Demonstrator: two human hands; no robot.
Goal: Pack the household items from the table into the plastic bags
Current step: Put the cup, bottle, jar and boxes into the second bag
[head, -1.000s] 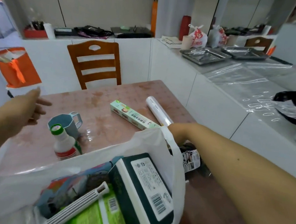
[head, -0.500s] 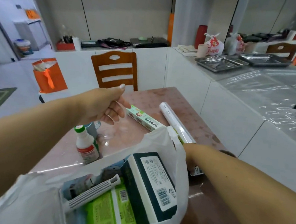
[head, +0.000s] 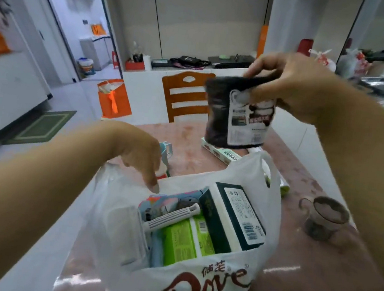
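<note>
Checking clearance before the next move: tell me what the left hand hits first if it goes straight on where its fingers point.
Probably the white plastic bag's rim: the left hand's fingers point down at it. Depth is unclear.

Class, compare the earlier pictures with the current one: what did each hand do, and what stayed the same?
The right hand came up from beside the bag, now gripping a dark packet above the table. The left hand drew back from the far items to the plastic bag, fingers at its rim. Unchanged: the bag's boxes and the long green box on the table.
</note>
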